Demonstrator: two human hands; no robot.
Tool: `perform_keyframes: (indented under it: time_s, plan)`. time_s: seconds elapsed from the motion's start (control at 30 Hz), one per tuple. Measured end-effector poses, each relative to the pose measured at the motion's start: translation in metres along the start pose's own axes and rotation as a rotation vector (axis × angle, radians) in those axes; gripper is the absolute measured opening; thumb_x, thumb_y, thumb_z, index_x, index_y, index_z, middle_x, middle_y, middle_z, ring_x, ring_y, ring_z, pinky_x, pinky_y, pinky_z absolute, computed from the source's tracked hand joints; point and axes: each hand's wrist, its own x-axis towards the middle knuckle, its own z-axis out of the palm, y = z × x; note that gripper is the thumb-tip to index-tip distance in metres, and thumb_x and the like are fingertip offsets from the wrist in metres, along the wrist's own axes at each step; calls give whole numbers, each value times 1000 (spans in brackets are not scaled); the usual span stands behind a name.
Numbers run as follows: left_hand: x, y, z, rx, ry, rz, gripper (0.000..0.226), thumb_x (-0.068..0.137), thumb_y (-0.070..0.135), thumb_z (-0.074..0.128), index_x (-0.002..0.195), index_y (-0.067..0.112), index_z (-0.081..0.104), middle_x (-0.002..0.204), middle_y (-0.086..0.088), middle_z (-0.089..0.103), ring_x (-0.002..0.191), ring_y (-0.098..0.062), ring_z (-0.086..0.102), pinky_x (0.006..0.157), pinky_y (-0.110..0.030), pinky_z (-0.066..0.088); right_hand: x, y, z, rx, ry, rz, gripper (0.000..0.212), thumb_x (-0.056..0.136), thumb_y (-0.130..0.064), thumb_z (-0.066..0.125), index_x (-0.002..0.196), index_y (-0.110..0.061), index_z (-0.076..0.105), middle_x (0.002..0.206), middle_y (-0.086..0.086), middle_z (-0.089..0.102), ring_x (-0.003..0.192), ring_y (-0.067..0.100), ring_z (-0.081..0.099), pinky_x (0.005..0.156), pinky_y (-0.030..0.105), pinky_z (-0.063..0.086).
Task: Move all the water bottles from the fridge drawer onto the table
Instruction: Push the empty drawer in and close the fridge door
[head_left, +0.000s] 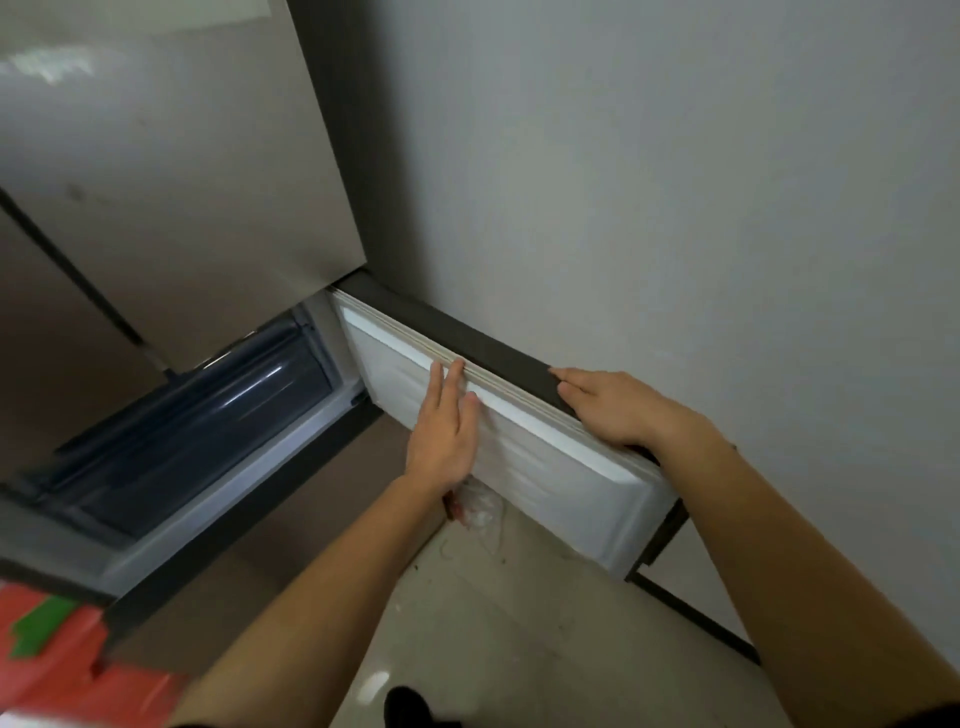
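Sitting inside the fridge's lower compartment, just left of the open lower door (550, 467), the fridge drawer (197, 431) shows a dark, blue-tinted translucent front streaked with glare. What it holds cannot be made out through the plastic. The door is swung out against the grey wall (675, 182), with its white ribbed inner liner facing the camera.

Both bare forearms reach up from the bottom of the view to this door. The left hand (441, 436) lies flat on the liner, fingers straight and close together, their tips touching the pale gasket under the door's top edge. The right hand (613, 410) rests palm down on the door's dark top edge, toward the end nearer the camera, with its fingers stretched along the edge and gripping nothing.

Below the door, by the left wrist, a crumpled clear plastic bag (480, 506) lies on the pale floor (519, 623).
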Motion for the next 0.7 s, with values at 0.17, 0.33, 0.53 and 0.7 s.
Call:
perform_keyframes:
  time_s: [0.17,0.33,0.53,0.7]
  plan:
    - [-69,25,4,-229,24,-115,63,104,48,29,157,26,4,164,11,0,149,-1,1,121,-27,3,-19,-17,24,245,-244,-149,54,108,-43,27,158,-24,22,166,-5,14,152,11,13,122,27,4]
    - [-125,8,-9,-440,110,-190,64,101,53,31,156,30,8,164,14,3,149,-1,2,125,-39,9,-41,-53,83,545,-212,-163,59,108,-44,24,160,-24,3,165,-7,11,152,12,11,116,21,7]
    - [-168,-28,-67,-621,53,-405,57,102,50,37,154,38,20,158,12,30,141,-13,36,111,-36,37,-57,-112,142,785,-202,-85,59,108,-38,29,158,-34,-3,165,-1,18,150,23,22,119,37,19]
    - [-218,-61,-115,-672,144,-449,47,100,52,41,145,38,43,145,19,47,128,-2,49,101,-20,39,-53,-169,185,855,-280,-129,73,105,-39,40,155,-39,-14,166,-3,15,149,23,24,121,44,23]
